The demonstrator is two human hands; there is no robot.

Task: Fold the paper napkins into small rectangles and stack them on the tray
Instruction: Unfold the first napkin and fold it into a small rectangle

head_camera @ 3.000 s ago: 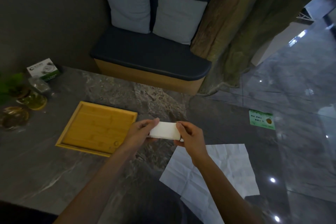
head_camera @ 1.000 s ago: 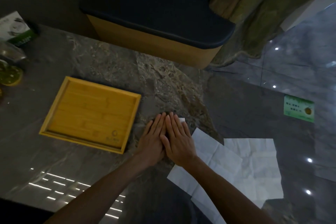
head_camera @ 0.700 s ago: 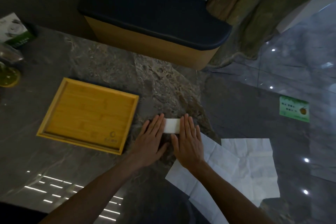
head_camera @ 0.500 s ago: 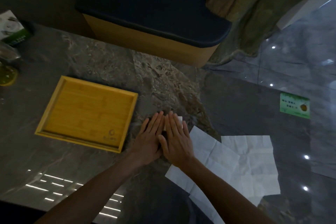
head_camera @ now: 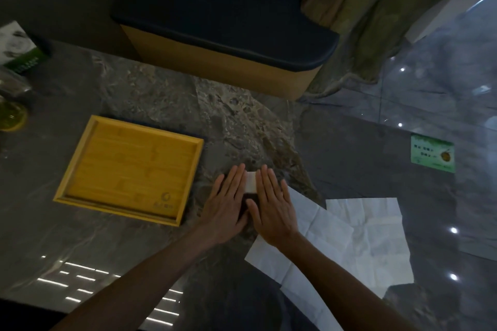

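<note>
Head view: both hands lie flat, fingers straight and together, left hand and right hand pressing the folded napkin on the surface just right of the tray. Light, soft, springy paper; best pinched by its long edges.

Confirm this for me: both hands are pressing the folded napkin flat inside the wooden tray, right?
Not quite. In the head view both hands, left and right, press the folded napkin flat on the stone table, right of the wooden tray, not inside it.

Hands apart, folded napkin exposed
</note>
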